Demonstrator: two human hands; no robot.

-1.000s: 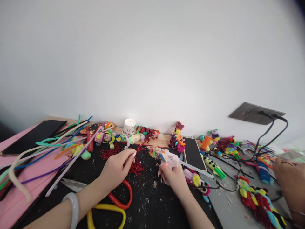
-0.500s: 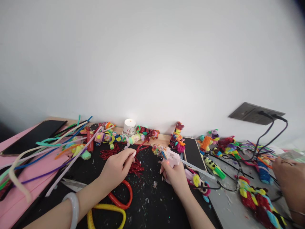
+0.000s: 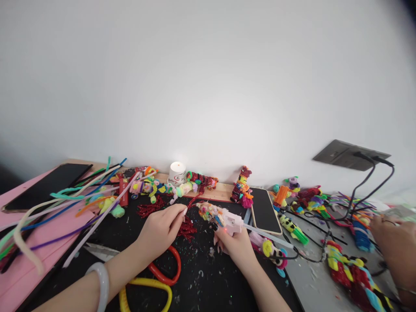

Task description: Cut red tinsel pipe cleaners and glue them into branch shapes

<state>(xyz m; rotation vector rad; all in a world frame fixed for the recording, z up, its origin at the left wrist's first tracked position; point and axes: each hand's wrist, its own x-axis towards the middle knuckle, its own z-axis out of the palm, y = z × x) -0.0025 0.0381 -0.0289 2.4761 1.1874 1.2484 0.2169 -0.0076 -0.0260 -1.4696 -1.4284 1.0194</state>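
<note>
My left hand (image 3: 164, 227) is closed in a pinch on a red tinsel pipe cleaner (image 3: 197, 197), whose thin length reaches up to the right from my fingertips. My right hand (image 3: 230, 242) is wrapped around a pale pink hot glue gun (image 3: 232, 222). Colourful fluff and dried glue coat the gun's front, and its nozzle points left, close to the pipe cleaner. A clear glue stick (image 3: 266, 235) juts from its back. Red tinsel strands (image 3: 186, 229) lie on the black mat behind my left hand. Under my left forearm rest scissors with red and yellow handles (image 3: 146, 282).
Pipe cleaners (image 3: 74, 212) spread over the left side. A white paper cup (image 3: 177, 173) and several pipe-cleaner dolls (image 3: 242, 186) line the wall. A phone (image 3: 264, 210) lies right of the gun. At far right is another person's hand (image 3: 390, 236); black cables hang from a socket (image 3: 351, 154).
My right hand has brought the glue gun left and slightly down, so its nozzle is nearer my left fingertips. My left hand has shifted only slightly, still pinching.
</note>
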